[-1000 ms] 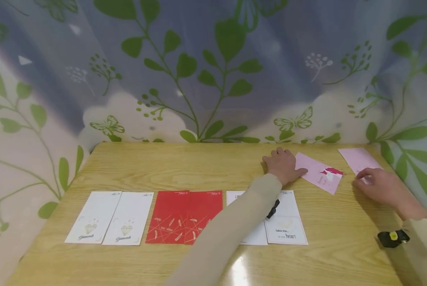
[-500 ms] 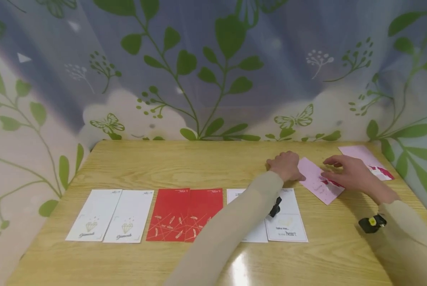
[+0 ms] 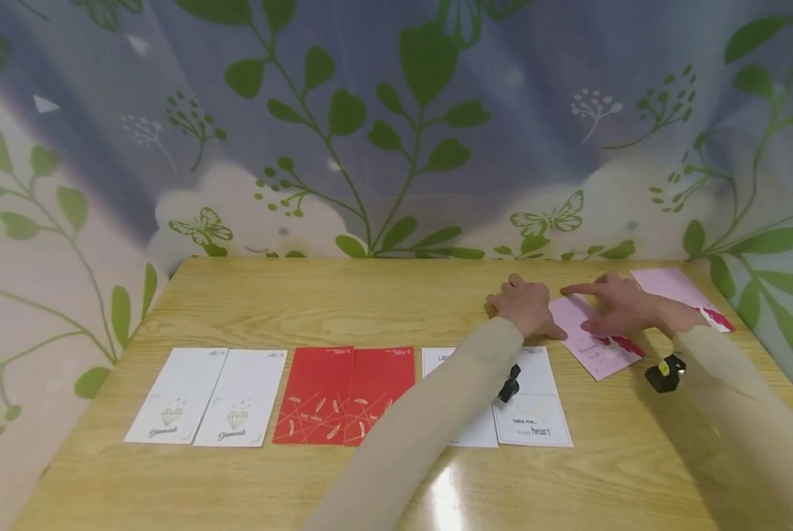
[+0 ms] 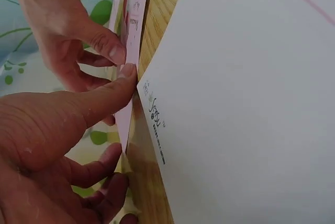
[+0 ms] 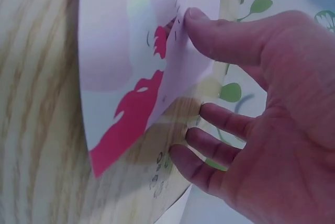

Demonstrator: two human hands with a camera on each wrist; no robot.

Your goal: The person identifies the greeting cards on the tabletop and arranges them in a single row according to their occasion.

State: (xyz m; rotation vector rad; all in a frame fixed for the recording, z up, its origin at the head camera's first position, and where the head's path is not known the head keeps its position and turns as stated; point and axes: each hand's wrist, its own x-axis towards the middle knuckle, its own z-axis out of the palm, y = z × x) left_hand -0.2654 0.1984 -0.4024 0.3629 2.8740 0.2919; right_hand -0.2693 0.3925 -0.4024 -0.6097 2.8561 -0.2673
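Note:
A pink card (image 3: pixel 591 346) with a white figure and magenta hair lies tilted at the table's right side. My left hand (image 3: pixel 524 306) rests at its left edge, the thumb touching the card and the fingers lightly bent beyond its edge in the left wrist view. Over the card's upper right part reaches my right hand (image 3: pixel 625 306), index finger extended towards the far corner. Its thumb (image 5: pixel 207 30) touches the card's face, while the other fingers spread past the edge. A second pink card (image 3: pixel 665 284) lies behind the right hand, partly covered by it.
Along the wooden table (image 3: pixel 343 487), a row holds two white diamond cards (image 3: pixel 237 398), two red cards (image 3: pixel 319 394) and two white heart cards (image 3: pixel 532 398). My left forearm crosses over the last ones. A leaf-patterned curtain (image 3: pixel 396 147) hangs behind the table.
My right hand has moved left from the second pink card onto the first. The first pink card has turned to a steeper angle. The left hand has stayed near its left edge.

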